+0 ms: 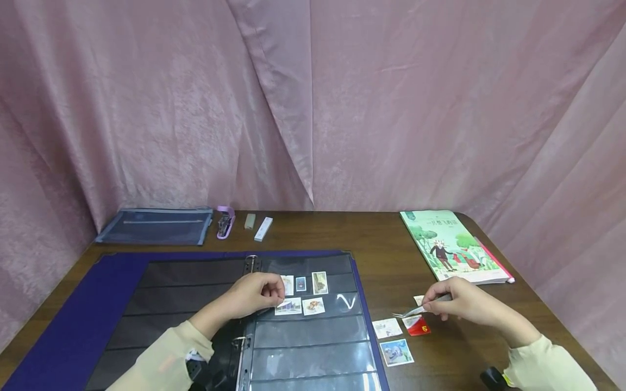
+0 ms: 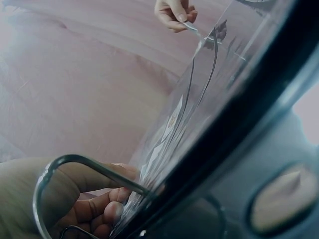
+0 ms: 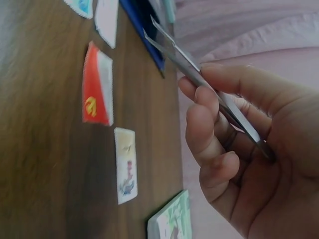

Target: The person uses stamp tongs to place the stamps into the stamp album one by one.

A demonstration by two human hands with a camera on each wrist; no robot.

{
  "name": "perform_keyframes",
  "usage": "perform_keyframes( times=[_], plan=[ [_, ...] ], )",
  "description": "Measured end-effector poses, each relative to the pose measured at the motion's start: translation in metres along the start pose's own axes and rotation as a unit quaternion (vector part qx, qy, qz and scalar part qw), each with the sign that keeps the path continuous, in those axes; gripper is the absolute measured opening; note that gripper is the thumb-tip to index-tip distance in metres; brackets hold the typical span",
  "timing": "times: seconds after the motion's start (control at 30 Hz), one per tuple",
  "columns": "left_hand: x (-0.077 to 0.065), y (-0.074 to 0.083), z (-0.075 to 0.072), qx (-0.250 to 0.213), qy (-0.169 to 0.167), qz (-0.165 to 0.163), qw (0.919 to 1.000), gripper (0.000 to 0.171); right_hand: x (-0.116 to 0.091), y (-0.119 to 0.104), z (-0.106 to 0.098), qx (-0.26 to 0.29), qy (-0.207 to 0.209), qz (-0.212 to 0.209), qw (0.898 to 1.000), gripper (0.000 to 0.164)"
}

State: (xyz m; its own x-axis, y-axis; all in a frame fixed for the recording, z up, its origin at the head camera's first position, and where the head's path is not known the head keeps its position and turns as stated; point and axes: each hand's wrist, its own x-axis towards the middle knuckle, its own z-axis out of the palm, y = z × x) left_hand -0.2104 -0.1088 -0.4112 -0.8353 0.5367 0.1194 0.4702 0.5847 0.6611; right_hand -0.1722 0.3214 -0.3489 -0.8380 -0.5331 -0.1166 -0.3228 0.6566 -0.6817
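A stamp album (image 1: 313,331) lies spread out, its right page of clear pocket strips (image 1: 337,298) holding several stamps (image 1: 313,306) in the upper two rows. My left hand (image 1: 259,296) is over that page's inner side, thumb and fingertips pinching at the clear film beside the stamps. In the left wrist view, the fingers (image 2: 117,209) are partly hidden behind a metal binder ring (image 2: 75,158). My right hand (image 1: 457,301) grips tweezers (image 3: 219,99), tips apart with nothing between them. Below them on the table lie a red stamp (image 3: 94,89) and a pale stamp (image 3: 126,164).
Beside the album's right edge are a white stamp (image 1: 387,328) and a blue stamp (image 1: 396,352). A green picture book (image 1: 452,247) rests at the right. Along the back are a mesh pouch (image 1: 156,228), a purple stapler (image 1: 225,222) and two small blocks, one white (image 1: 263,229).
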Motion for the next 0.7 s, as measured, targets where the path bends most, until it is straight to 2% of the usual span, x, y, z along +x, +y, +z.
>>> perform_keyframes(
  times=[0.37, 0.7],
  plan=[
    [0.000, -0.001, -0.001, 0.011, 0.002, -0.010, 0.9999, 0.016, -0.001, 0.010, 0.003, -0.040, 0.016, 0.015, 0.999, 0.010],
    [0.001, 0.001, -0.001, 0.005, -0.004, -0.013, 0.9999, 0.016, -0.005, 0.017, 0.003, -0.033, 0.009, 0.011, 0.999, 0.010]
  ],
)
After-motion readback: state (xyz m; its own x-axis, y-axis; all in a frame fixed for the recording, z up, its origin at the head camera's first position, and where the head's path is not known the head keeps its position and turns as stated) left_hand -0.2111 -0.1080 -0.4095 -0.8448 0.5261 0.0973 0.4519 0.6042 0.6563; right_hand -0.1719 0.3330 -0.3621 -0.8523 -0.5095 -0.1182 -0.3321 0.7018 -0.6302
